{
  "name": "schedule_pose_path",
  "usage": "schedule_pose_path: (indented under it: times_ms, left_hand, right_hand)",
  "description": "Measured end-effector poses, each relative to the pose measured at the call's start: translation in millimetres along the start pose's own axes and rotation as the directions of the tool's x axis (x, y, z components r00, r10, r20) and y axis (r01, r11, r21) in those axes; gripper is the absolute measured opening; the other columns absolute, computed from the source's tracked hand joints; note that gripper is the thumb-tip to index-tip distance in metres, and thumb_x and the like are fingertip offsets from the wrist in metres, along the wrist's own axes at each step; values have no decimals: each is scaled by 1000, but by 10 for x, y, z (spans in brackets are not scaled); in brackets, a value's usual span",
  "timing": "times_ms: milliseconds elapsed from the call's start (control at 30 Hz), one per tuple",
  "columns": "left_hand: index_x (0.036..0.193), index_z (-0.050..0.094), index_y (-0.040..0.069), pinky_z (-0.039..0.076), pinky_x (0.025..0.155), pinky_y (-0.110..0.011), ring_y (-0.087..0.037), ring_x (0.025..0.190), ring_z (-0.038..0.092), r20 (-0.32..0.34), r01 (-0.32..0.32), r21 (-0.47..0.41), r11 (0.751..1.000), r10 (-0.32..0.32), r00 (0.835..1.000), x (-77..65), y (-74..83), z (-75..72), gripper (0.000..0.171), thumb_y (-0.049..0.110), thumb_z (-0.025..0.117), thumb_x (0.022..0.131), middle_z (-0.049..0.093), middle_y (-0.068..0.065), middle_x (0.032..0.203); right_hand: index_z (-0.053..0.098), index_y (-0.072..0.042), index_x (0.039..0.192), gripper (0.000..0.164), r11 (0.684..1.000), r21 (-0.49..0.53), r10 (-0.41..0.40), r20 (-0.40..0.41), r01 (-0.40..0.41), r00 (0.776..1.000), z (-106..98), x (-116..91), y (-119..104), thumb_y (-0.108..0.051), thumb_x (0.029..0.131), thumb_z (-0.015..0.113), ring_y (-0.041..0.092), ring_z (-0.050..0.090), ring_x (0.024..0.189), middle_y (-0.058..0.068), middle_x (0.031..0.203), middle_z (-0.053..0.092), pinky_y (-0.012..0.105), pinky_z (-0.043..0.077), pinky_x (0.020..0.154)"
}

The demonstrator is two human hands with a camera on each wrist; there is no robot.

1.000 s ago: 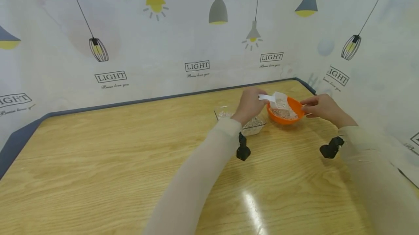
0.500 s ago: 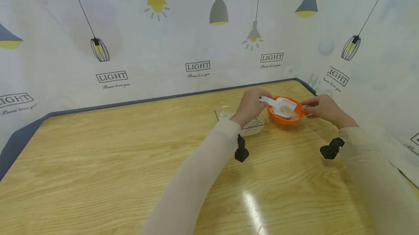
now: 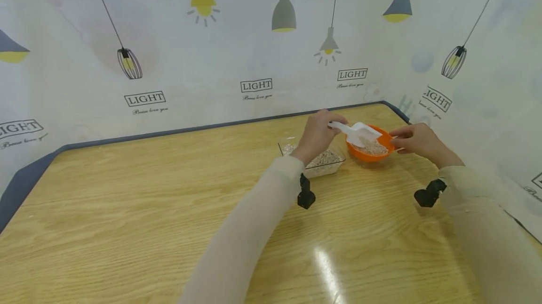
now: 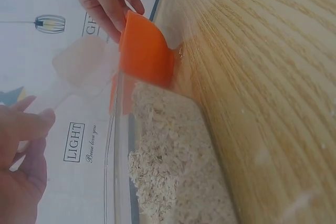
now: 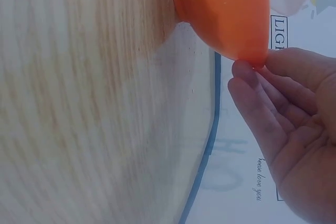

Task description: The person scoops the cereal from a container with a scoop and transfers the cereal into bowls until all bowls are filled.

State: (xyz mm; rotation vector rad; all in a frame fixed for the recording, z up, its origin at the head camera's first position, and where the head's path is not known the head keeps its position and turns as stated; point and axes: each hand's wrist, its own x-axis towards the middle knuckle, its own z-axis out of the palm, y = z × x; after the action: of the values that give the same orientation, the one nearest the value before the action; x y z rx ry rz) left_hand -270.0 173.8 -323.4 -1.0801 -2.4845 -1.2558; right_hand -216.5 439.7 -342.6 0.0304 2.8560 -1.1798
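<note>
My left hand (image 3: 318,134) grips the handle of a white scoop (image 3: 363,133), which it holds over an orange bowl (image 3: 387,141). Pale flakes (image 3: 372,148) lie in the bowl, partly covered by the scoop in the head view. With thumb and fingers my right hand (image 3: 419,141) pinches the bowl's right rim; the right wrist view shows the thumb (image 5: 299,65) on one side of the rim and fingertips on the other. Below my left forearm and wrist stands a clear plastic container (image 3: 326,171), holding more flakes (image 4: 173,156), just left of the bowl.
A wooden table (image 3: 148,200) with a dark blue edge (image 3: 211,126) carries everything. Behind it and along the right side hangs a pale sheet (image 3: 203,59) printed with lamps. Black wrist cameras (image 3: 306,196) sit under both sleeves.
The scoop first tipped, then lay flatter with flakes in it, and now is raised and tilted, drawn slightly left with my left hand. My right hand stays at the bowl's rim.
</note>
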Motion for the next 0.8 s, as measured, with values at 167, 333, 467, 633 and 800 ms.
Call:
schedule_pose_path:
  times_ms: [167,333,467,633,800]
  left_hand:
    - [100,71,8,44,69,-9,-13,84,58,-15,-31,16,999,32,999,0,-9,-3,22,0,69,80,62,-3,91]
    - [99,72,9,43,70,-9,-13,84,58,-40,-46,19,999,47,998,-11,-30,-18,22,0,69,79,62,-2,89]
    - [97,73,9,43,72,-10,-13,84,57,-65,-38,4,999,38,997,-14,-45,-50,22,-1,69,78,60,-2,86]
    - [96,73,10,43,73,-10,-13,84,56,-73,-20,9,1000,21,997,-6,-39,-59,22,-2,70,78,59,-2,84]
    - [93,73,9,42,74,-10,-13,85,56,-75,-51,32,998,53,996,-8,-32,-50,20,-2,70,77,62,-2,87]
  right_hand:
    - [48,15,123,40,1000,4,1,-9,-1,1000,7,-7,-10,-10,92,55,34,62,90,29,106,58,39,53,72]
    - [47,15,123,40,1000,8,-2,-14,2,1000,13,-11,-12,-10,92,55,34,62,89,31,108,57,39,53,72]
    - [47,15,123,41,1000,8,-1,-19,1,1000,20,2,-6,-10,92,55,33,62,89,32,110,56,39,52,72]
    - [46,15,124,41,1000,13,11,-19,-11,1000,23,5,1,-11,93,54,32,62,89,32,111,54,39,52,73]
    - [46,15,125,43,1000,21,17,-17,-16,1000,18,1,5,-13,92,55,30,63,88,32,112,54,39,52,73]
